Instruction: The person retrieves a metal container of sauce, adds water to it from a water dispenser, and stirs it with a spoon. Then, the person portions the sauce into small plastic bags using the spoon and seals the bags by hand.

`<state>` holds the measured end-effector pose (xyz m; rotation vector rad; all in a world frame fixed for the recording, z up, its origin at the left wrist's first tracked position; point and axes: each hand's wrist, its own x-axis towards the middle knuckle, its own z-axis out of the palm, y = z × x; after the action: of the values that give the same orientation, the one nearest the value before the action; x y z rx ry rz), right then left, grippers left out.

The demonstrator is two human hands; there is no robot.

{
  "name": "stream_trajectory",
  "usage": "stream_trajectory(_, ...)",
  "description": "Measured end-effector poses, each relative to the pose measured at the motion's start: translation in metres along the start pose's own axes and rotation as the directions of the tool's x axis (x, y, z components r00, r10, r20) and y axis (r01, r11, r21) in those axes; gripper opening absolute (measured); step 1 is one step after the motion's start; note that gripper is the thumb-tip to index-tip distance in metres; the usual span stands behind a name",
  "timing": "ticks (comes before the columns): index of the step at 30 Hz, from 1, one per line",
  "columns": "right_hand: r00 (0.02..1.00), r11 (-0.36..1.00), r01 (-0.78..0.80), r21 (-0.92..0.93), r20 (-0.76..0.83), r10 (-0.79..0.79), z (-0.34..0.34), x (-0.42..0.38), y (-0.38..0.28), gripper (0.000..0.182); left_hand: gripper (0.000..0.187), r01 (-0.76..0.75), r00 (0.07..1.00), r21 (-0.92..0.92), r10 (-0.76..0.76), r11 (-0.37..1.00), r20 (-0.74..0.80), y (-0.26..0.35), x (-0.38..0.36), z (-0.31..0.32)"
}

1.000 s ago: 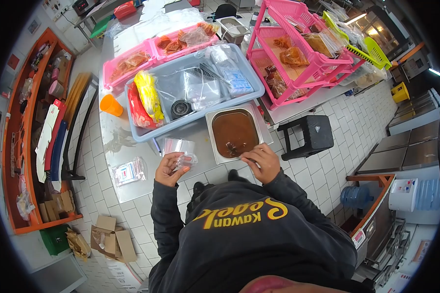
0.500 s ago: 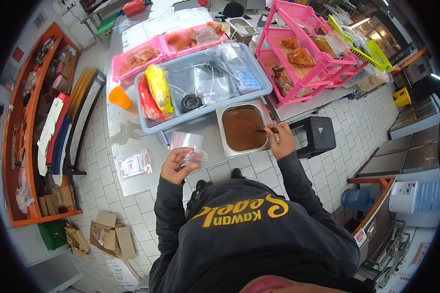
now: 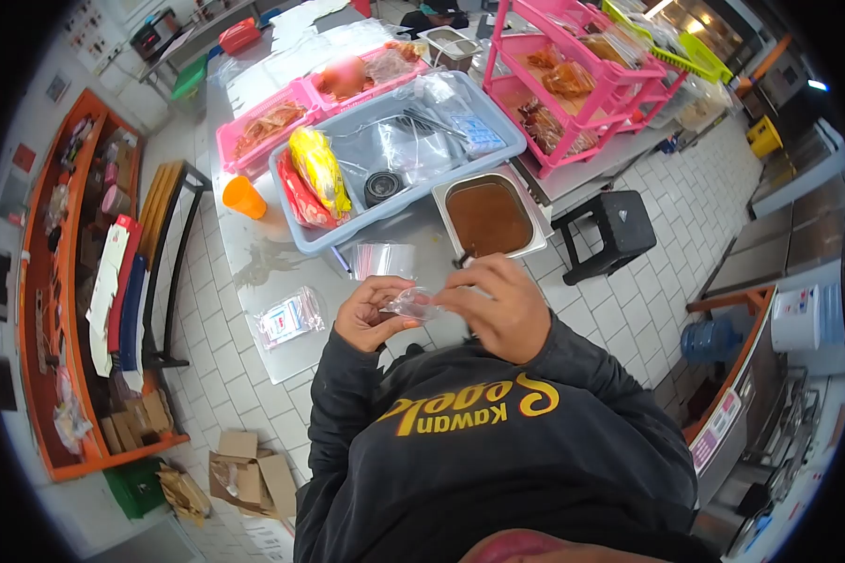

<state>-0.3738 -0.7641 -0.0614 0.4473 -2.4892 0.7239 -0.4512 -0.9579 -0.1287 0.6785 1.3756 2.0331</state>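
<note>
My left hand (image 3: 371, 314) pinches a small clear plastic bag (image 3: 411, 304) by its side, in front of my chest. Close against the bag is my right hand (image 3: 499, 308), its fingers closed round a spoon whose dark handle (image 3: 461, 260) pokes out above them. The spoon's other end is hidden by the fingers and the bag. Just beyond my right hand, a steel pan (image 3: 533, 246) holds smooth brown sauce (image 3: 488, 216). A stack of clear bags (image 3: 385, 261) lies on the table behind my left hand.
A blue-grey tub (image 3: 399, 206) with packets and a black round lid spans the table. Around it stand an orange cup (image 3: 244, 197), pink baskets (image 3: 235, 155) and a pink tiered rack (image 3: 573, 141). A packet (image 3: 286, 319) lies at left; a black stool (image 3: 620, 230) stands right.
My right hand has come out of the sauce pan with the spoon and moved left to the small bag. My left hand still holds the bag. The whole view has shifted slightly.
</note>
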Motion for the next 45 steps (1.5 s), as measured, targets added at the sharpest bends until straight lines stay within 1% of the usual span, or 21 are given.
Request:
stream_trajectory(1, 0.995, 0.997, 0.079, -0.008, 0.065, -0.078, 0.004, 0.001, -0.008, 0.024, 0.041, 0.019, 1.000, -0.021, -0.019, 1.000, 0.009, 0.002, -0.003, 0.000)
stream_trajectory(4, 0.991, 0.995, 0.067, 0.071, 0.111, -0.075, 0.021, -0.008, -0.013, 0.021, 0.041, 0.079, 0.996, 0.048, -0.080, 0.996, 0.025, 0.003, -0.014, -0.006)
stream_trajectory(7, 0.985, 0.986, -0.007, 0.169, 0.173, -0.022, 0.028, -0.021, -0.018, 0.022, 0.039, 0.077, 0.994, 0.156, -0.088, 0.985, 0.069, 0.001, -0.026, -0.013)
stream_trajectory(9, 0.992, 0.990, -0.039, 0.137, 0.128, 0.021, 0.030, -0.030, -0.025, 0.024, 0.032, 0.184, 0.979, 0.057, -0.189, 0.981, 0.082, -0.001, -0.034, -0.021)
stream_trajectory(12, 0.984, 0.967, -0.140, 0.211, 0.141, 0.112, 0.033, -0.042, -0.031, 0.024, 0.025, 0.260, 0.961, 0.161, -0.272, 0.952, 0.057, -0.012, -0.046, -0.038)
stream_trajectory(14, 0.986, 0.961, -0.153, 0.229, 0.102, 0.133, 0.037, -0.048, -0.032, 0.024, 0.015, 0.251, 0.966, 0.018, -0.250, 0.968, -0.060, -0.017, -0.049, -0.040)
stream_trajectory(17, 0.995, 0.953, -0.077, 0.293, 0.083, 0.055, 0.040, -0.052, -0.032, 0.024, 0.007, 0.219, 0.975, -0.039, -0.221, 0.975, -0.029, -0.021, -0.050, -0.036)
stream_trajectory(21, 0.974, 0.971, -0.179, 0.155, 0.169, 0.153, 0.041, -0.061, -0.032, 0.020, 0.005, 0.281, 0.960, -0.019, -0.281, 0.960, 0.006, -0.018, -0.055, -0.025)
stream_trajectory(25, 0.977, 0.977, -0.153, 0.151, 0.171, 0.126, 0.032, -0.063, -0.029, 0.020, 0.013, 0.327, 0.945, 0.005, -0.327, 0.945, 0.024, -0.027, -0.055, -0.023)
stream_trajectory(26, 0.976, 0.986, -0.123, 0.112, 0.194, 0.100, 0.029, -0.064, -0.025, 0.021, 0.029, 0.293, 0.953, 0.057, -0.296, 0.954, 0.068, -0.035, -0.057, -0.028)
stream_trajectory(27, 0.972, 0.993, -0.091, 0.079, 0.222, 0.072, 0.027, -0.064, -0.020, 0.021, 0.029, 0.309, 0.949, 0.052, -0.312, 0.950, 0.055, -0.031, -0.055, -0.018)
stream_trajectory(29, 0.964, 0.996, -0.043, 0.080, 0.264, 0.020, 0.025, -0.065, -0.009, 0.020, 0.047, 0.293, 0.939, 0.212, -0.323, 0.932, 0.118, -0.023, -0.046, 0.007)
stream_trajectory(31, 0.951, 0.995, 0.033, 0.095, 0.304, -0.061, 0.026, -0.066, -0.003, 0.019, 0.058, 0.245, 0.912, 0.239, -0.307, 0.940, 0.272, -0.036, -0.033, 0.017)
stream_trajectory(32, 0.957, 0.993, -0.003, 0.121, 0.288, -0.033, 0.024, -0.067, 0.001, 0.020, 0.052, 0.244, 0.911, 0.300, -0.324, 0.922, 0.256, -0.046, -0.028, 0.016)
stream_trajectory(35, 0.978, 0.976, 0.009, 0.218, 0.203, -0.054, 0.008, -0.068, 0.024, 0.024, 0.047, 0.219, 0.941, 0.161, -0.252, 0.962, 0.225, -0.050, -0.009, 0.028)
stream_trajectory(37, 0.953, 0.900, -0.279, 0.334, -0.022, 0.303, -0.011, -0.074, 0.046, 0.029, 0.044, 0.206, 0.959, 0.197, -0.238, 0.958, 0.156, -0.046, 0.004, 0.035)
stream_trajectory(38, 0.958, 0.902, -0.265, 0.340, -0.014, 0.287, -0.023, -0.078, 0.059, 0.029, 0.045, 0.188, 0.971, 0.148, -0.207, 0.971, 0.122, -0.046, 0.009, 0.037)
stream_trajectory(40, 0.880, 0.879, -0.449, 0.158, -0.093, 0.466, -0.040, -0.081, 0.084, 0.037, 0.045, 0.160, 0.983, 0.100, -0.167, 0.982, 0.071, -0.047, 0.016, 0.039)
stream_trajectory(41, 0.887, 0.885, -0.437, 0.164, -0.087, 0.454, -0.041, -0.077, 0.093, 0.037, 0.045, 0.137, 0.990, 0.094, -0.139, 0.986, 0.015, -0.050, 0.018, 0.036)
stream_trajectory(43, 0.928, 0.927, -0.362, 0.100, 0.127, 0.349, -0.039, -0.072, 0.110, 0.042, 0.046, 0.110, 0.993, 0.095, -0.106, 0.989, -0.045, -0.053, 0.021, 0.029)
stream_trajectory(45, 0.957, 0.958, -0.273, 0.091, 0.122, 0.261, -0.016, -0.060, 0.122, 0.052, 0.049, 0.143, 0.980, -0.170, -0.163, 0.975, -0.112, -0.055, 0.022, 0.021)
